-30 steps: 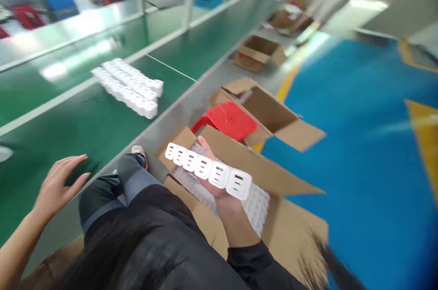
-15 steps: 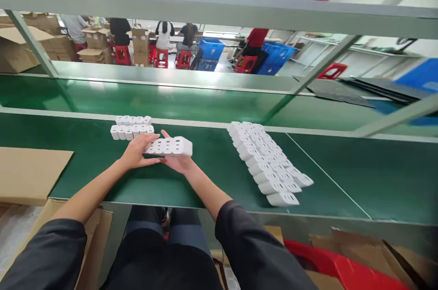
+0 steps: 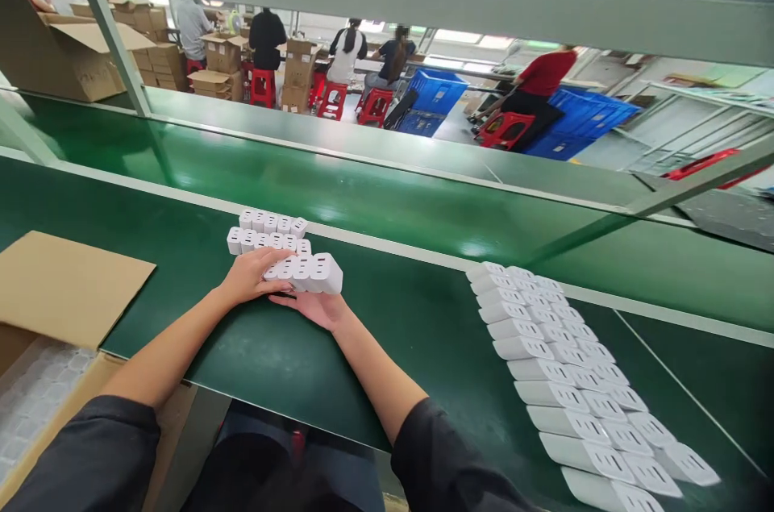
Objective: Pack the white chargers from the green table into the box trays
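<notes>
The left hand point(image 3: 251, 276), near the middle of the frame, clasps the left end of a held row of white blocks point(image 3: 326, 276). Its fingers reach over the far side and its thumb lies along the near side. The left forearm slants up from the lower left out of a black sleeve, with the wrist only slightly bent.

The right hand point(image 3: 315, 307) comes from the lower centre, its forearm leaning up and to the left. Its palm is turned up under the row, its grip cradling the blocks from below. About 4 blocks show at the held end, perhaps more under the left fingers.

Just behind the hands, 2 short rows of white blocks point(image 3: 270, 233) stand on the green counter point(image 3: 387, 343). At the lower right of the frame, a larger group of white blocks point(image 3: 568, 367) lies in 3 slanting rows, well apart from the hands. A flat cardboard piece point(image 3: 76, 282) lies at the left edge, above an open box point(image 3: 100, 375) of clear plastic trays point(image 3: 42, 395).
</notes>
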The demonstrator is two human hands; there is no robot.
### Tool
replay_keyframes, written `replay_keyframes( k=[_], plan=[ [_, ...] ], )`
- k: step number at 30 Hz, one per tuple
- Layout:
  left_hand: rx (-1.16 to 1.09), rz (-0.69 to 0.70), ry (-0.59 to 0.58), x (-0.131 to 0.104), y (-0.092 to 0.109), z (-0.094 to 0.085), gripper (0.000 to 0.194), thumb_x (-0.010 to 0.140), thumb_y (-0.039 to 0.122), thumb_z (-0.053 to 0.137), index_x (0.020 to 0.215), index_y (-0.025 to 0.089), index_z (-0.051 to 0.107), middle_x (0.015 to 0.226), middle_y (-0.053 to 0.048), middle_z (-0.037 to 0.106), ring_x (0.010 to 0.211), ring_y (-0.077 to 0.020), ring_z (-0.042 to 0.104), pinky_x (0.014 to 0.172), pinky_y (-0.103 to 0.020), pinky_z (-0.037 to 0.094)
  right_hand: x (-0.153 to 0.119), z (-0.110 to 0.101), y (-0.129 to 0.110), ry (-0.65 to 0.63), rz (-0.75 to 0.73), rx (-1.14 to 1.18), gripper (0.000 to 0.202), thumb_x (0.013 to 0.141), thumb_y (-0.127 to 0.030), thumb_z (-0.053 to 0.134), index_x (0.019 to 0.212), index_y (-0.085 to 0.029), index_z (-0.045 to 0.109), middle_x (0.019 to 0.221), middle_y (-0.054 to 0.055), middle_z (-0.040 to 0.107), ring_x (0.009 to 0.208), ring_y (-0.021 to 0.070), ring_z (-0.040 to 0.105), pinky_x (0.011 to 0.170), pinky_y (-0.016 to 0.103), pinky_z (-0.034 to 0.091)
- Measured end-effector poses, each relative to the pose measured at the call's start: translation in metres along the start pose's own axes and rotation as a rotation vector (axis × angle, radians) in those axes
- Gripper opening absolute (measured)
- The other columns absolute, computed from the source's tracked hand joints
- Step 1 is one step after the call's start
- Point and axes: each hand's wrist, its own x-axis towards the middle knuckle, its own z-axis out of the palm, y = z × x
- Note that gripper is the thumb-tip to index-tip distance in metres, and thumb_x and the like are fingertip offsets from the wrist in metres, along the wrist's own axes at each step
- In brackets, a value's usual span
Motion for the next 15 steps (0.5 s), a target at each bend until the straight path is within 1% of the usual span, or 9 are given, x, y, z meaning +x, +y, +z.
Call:
replay_keyframes(
  k=[2,4,6,8,9,11,13,15],
  plan=[
    [0.027,-0.042,-0.024,-0.001,-0.002,-0.005,0.063,0.089,0.072,0.048,0.131,0.026,0.059,0.114,-0.007,0.069,0.1,-0.0235,0.067,0.078,-0.03,0.052,0.001,0.0,-0.003,0.096,-0.021,-0.02,0.061,0.068,-0.055,0.08,0.121,-0.03,0.065,0.127,0.004,0.067,0.11,0.0266,0.062,0.094,0.049,0.053],
    [0.057,-0.08,-0.043,-0.001,-0.004,-0.011,0.064,0.089,0.074,0.047,0.131,0.026,0.059,0.11,-0.006,0.07,0.096,-0.0237,0.067,0.075,-0.03,0.051,0.002,-0.001,-0.005,0.233,-0.07,-0.055,0.048,0.071,-0.046,0.08,0.115,-0.029,0.068,0.121,0.004,0.07,0.103,0.024,0.064,0.078,0.038,0.058],
    [0.101,-0.123,-0.077,-0.001,-0.005,-0.017,0.066,0.088,0.075,0.046,0.13,0.027,0.059,0.109,-0.006,0.07,0.096,-0.0238,0.067,0.074,-0.03,0.05,0.004,-0.002,-0.005,0.345,-0.106,-0.08,0.039,0.072,-0.038,0.081,0.107,-0.024,0.07,0.107,0.005,0.073,0.085,0.0201,0.065,0.06,0.029,0.055],
    [0.161,-0.163,-0.12,0.0,-0.005,-0.022,0.067,0.087,0.077,0.047,0.131,0.028,0.059,0.111,-0.005,0.069,0.098,-0.0238,0.066,0.074,-0.029,0.049,0.006,-0.005,-0.004,0.413,-0.13,-0.085,0.033,0.071,-0.032,0.08,0.101,-0.022,0.071,0.096,0.005,0.074,0.072,0.0166,0.063,0.051,0.025,0.05],
    [0.195,-0.177,-0.137,0.0,-0.006,-0.024,0.066,0.086,0.077,0.047,0.131,0.029,0.059,0.111,-0.005,0.069,0.099,-0.0239,0.066,0.074,-0.029,0.049,0.007,-0.006,-0.003,0.436,-0.142,-0.081,0.031,0.071,-0.03,0.08,0.1,-0.022,0.07,0.094,0.004,0.074,0.07,0.0158,0.062,0.05,0.024,0.049],
    [0.252,-0.181,-0.144,0.0,-0.008,-0.026,0.066,0.086,0.076,0.048,0.131,0.029,0.059,0.108,-0.005,0.068,0.099,-0.024,0.066,0.075,-0.029,0.049,0.009,-0.009,-0.002,0.468,-0.162,-0.074,0.032,0.071,-0.027,0.079,0.1,-0.024,0.069,0.095,0.002,0.074,0.073,0.0161,0.064,0.052,0.024,0.05],
    [0.306,-0.146,-0.136,0.0,-0.012,-0.027,0.064,0.087,0.075,0.048,0.129,0.028,0.061,0.104,-0.006,0.068,0.096,-0.024,0.065,0.074,-0.03,0.049,0.01,-0.011,-0.001,0.489,-0.171,-0.073,0.033,0.069,-0.026,0.08,0.101,-0.024,0.068,0.096,0.002,0.074,0.079,0.0176,0.067,0.058,0.026,0.054],
    [0.345,-0.096,-0.134,0.0,-0.017,-0.026,0.061,0.088,0.073,0.05,0.126,0.027,0.064,0.101,-0.007,0.068,0.094,-0.024,0.065,0.073,-0.03,0.049,0.011,-0.01,-0.001,0.489,-0.171,-0.078,0.035,0.068,-0.026,0.082,0.1,-0.024,0.068,0.099,0.002,0.074,0.087,0.0199,0.069,0.069,0.031,0.057]
  ],
)
